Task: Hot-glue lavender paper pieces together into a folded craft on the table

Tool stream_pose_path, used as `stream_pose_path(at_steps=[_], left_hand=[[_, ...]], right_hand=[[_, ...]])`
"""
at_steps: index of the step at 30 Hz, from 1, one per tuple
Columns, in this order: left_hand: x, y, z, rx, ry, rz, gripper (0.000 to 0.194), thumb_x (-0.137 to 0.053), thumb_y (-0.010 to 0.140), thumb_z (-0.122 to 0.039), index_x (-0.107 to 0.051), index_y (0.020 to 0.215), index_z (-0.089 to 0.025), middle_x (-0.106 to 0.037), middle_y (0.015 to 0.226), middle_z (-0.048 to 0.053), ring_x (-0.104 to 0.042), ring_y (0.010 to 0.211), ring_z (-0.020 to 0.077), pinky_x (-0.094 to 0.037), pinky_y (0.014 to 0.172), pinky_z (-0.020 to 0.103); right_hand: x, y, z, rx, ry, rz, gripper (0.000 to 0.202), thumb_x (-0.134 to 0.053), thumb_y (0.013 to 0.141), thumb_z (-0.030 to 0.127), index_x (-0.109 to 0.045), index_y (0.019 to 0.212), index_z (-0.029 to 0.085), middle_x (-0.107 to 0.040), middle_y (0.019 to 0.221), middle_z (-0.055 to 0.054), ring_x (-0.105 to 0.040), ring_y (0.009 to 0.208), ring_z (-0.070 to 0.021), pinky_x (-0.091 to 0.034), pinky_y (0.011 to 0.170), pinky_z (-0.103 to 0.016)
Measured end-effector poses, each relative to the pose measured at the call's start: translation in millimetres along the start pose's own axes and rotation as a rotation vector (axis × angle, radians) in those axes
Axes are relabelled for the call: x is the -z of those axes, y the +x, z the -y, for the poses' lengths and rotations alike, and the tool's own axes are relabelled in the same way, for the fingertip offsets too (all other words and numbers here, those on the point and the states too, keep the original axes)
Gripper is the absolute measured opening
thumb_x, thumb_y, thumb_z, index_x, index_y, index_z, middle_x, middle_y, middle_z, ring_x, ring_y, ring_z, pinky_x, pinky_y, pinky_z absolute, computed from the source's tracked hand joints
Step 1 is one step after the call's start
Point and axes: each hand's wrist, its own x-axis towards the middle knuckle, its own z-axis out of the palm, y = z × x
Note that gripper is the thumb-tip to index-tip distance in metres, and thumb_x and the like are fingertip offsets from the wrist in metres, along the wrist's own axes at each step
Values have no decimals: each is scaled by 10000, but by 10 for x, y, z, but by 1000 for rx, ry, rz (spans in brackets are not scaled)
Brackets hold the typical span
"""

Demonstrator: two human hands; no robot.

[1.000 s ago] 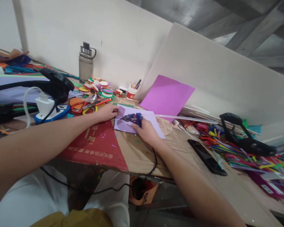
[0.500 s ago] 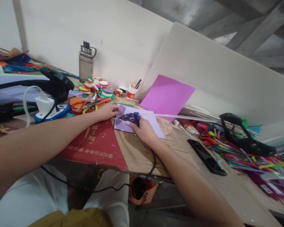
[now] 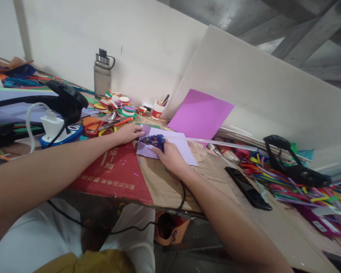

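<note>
My right hand is wrapped round a blue glue gun. A long translucent glue stick juts out of its back to the right, and the gun's nozzle points left, low over the paper. Beneath it lies a light purple sheet of paper on the cardboard. At the sheet's left end is a darker purple paper piece, its edge under the bent fingers of my left hand. Whether the nozzle touches the paper I cannot tell.
Scissors, a utility knife and paper rounds lie left of the sheet. A bottle and a pen cup stand behind. Rightward are a phone and colourful strips. The gun's black cable hangs over the edge.
The glue gun and my right hand have shifted slightly left over the paper, the glue stick along with them. My left hand stays at the paper's left end.
</note>
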Motion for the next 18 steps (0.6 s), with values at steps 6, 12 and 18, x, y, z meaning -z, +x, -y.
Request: stream_pose_path(at_steps=[6, 12, 18], left_hand=[[-5, -11, -7, 14, -18, -9, 338, -434, 831, -434, -477, 613, -179, -479, 579, -18, -447, 585, 130, -305, 564, 254], [-17, -7, 16, 30, -47, -8, 326, -448, 826, -429, -496, 623, -178, -484, 580, -21, -447, 585, 128, -301, 568, 254], [-19, 14, 42, 30, -32, -7, 345, -445, 822, -448, -495, 616, -177, -493, 580, -13, -454, 587, 134, -303, 558, 254]], right_hand=[[73, -68, -61, -26, -34, -11, 355, -486, 916, 404, -576, 1090, 108, -674, 1060, -189, -637, 981, -282, -440, 805, -333], [69, -76, -58, -33, -35, -17, 358, -484, 917, 409, -580, 1080, 105, -674, 1058, -192, -635, 983, -287, -441, 807, -337], [-3, -9, 38, -13, -38, 6, 377, -480, 921, 422, -573, 1104, 105, -674, 1070, -193, -635, 1003, -278, -440, 820, -328]])
